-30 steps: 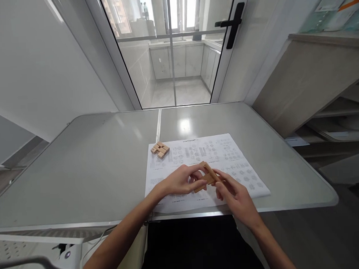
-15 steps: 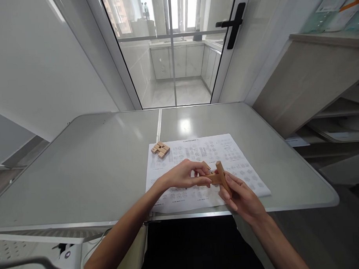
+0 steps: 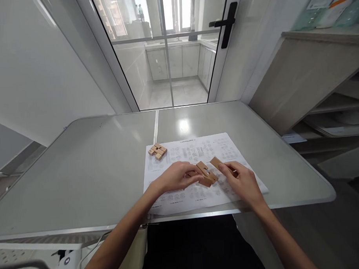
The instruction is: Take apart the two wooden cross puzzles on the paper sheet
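Observation:
My left hand point(image 3: 179, 176) is closed, thumb and fingers pinching a wooden puzzle piece point(image 3: 205, 182) low over the printed sheet point(image 3: 176, 205). Right behind that piece is a notched wooden block point(image 3: 206, 171); whether the two touch I cannot tell. My right hand point(image 3: 242, 182) grips a wooden bar point(image 3: 216, 162), its thumb on top and its far end pointing up and left. A small gap separates the bar from the notched block. Fingers hide part of each held piece.
A cluster of interlocked wooden pieces point(image 3: 158, 151) lies on the sheet's upper left corner. The grey table point(image 3: 110, 172) has a metal edge at the front. Beyond it stands a glass door point(image 3: 171, 72); a wooden shelf unit point(image 3: 312, 63) is on the right.
My right hand has drawn its wooden bar away from my left hand's piece and tilted it down flatter. The notched block shows more fully now. The view has shifted slightly.

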Demonstrator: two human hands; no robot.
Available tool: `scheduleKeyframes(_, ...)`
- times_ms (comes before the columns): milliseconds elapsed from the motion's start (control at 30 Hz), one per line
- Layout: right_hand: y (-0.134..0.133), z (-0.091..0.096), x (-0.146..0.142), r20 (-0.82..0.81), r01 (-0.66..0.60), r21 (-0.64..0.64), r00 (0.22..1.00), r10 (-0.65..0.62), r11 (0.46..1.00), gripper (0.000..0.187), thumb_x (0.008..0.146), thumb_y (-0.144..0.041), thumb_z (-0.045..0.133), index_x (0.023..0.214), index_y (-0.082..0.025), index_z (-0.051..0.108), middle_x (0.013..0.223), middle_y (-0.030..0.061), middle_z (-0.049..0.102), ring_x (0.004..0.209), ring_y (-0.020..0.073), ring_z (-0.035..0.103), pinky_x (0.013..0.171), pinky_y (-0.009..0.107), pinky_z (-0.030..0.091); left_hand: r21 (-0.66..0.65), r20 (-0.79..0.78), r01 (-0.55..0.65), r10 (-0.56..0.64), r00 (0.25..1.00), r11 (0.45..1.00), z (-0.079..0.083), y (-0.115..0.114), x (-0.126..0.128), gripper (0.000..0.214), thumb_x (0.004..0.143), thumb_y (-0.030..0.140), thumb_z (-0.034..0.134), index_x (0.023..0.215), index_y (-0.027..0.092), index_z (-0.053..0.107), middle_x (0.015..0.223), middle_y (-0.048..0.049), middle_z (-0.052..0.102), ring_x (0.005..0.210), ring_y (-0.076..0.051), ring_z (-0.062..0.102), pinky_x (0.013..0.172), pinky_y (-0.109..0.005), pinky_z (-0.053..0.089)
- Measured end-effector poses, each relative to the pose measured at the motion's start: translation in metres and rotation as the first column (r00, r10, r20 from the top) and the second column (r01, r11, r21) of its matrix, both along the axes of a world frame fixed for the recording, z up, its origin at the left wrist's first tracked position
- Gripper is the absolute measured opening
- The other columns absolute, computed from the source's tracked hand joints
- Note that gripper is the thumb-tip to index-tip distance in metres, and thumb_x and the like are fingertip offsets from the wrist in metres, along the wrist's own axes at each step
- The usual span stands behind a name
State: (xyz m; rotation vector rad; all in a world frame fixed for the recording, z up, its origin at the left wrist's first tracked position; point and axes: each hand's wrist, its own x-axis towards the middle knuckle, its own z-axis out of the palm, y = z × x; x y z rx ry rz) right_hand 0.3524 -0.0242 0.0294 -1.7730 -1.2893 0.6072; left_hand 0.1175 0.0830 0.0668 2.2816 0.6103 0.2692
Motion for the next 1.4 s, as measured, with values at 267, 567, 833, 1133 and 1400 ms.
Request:
scheduleKeyframes(267,0.018,-0.023,0.0,0.079,0.038,0.017,0.996,-0.039,0.999,0.043,0.098,-0.059,0.058,0.105,-0.022,0.078,0.1,0.0104,0.08,0.087,0.0286,0.071,0.078,0.039,0.05,0.024,-0.103,-0.127,0.129,0.986,0.992,-0.009,0.003,0.007,0.034,0.1,0.055,0.062,0.103,0.021,0.067,0.075,0.0,0.066,0.065,-0.017,0.058,0.058,-0.027,0.036)
scheduleKeyframes(567,0.02,-0.024,-0.012,0.223,-0.009,0.018,0.975,0.005,1.0,0.036,0.104,-0.052,0.052,0.099,-0.025,0.075,0.103,0.0092,0.079,0.091,0.0286,0.071,0.074,0.038,0.049,0.367,-0.145,-0.143,0.208,0.967,0.919,-0.023,0.002,0.019,0.036,0.102,0.055,0.055,0.096,0.02,0.058,0.081,-0.0063,0.07,0.073,-0.024,0.066,0.067,-0.033,0.043)
scheduleKeyframes(833,0.019,-0.03,-0.012,0.262,-0.024,0.035,0.965,0.014,0.999,0.032,0.104,-0.048,0.053,0.104,-0.024,0.075,0.106,0.0095,0.073,0.099,0.0297,0.069,0.077,0.04,0.051,0.502,-0.232,-0.093,0.237,0.944,0.86,-0.027,0.002,0.029,0.039,0.101,0.057,0.052,0.104,0.018,0.058,0.078,-0.0084,0.07,0.073,-0.028,0.069,0.065,-0.034,0.044)
scheduleKeyframes(1133,-0.003,-0.031,0.005,-0.011,-0.051,0.092,0.999,0.052,0.994,0.036,0.105,-0.04,0.047,0.131,-0.023,0.066,0.12,0.0105,0.074,0.105,0.028,0.07,0.093,0.045,0.056,0.516,-0.03,-0.153,0.197,0.98,0.843,-0.029,-0.004,0.046,0.034,0.095,0.05,0.066,0.109,0.02,0.061,0.11,-0.0128,0.071,0.106,-0.032,0.063,0.093,-0.046,0.049)
scheduleKeyframes(1400,-0.013,-0.034,0.005,-0.179,0.082,0.117,0.982,-0.06,0.99,0.037,0.102,-0.046,0.056,0.128,-0.021,0.063,0.123,0.0145,0.075,0.113,0.03,0.071,0.101,0.049,0.055,0.375,0.106,-0.159,0.129,0.986,0.913,-0.046,-0.026,0.075,0.043,0.09,0.046,0.075,0.125,0.023,0.062,0.141,-0.0134,0.062,0.137,-0.034,0.051,0.115,-0.052,0.038)
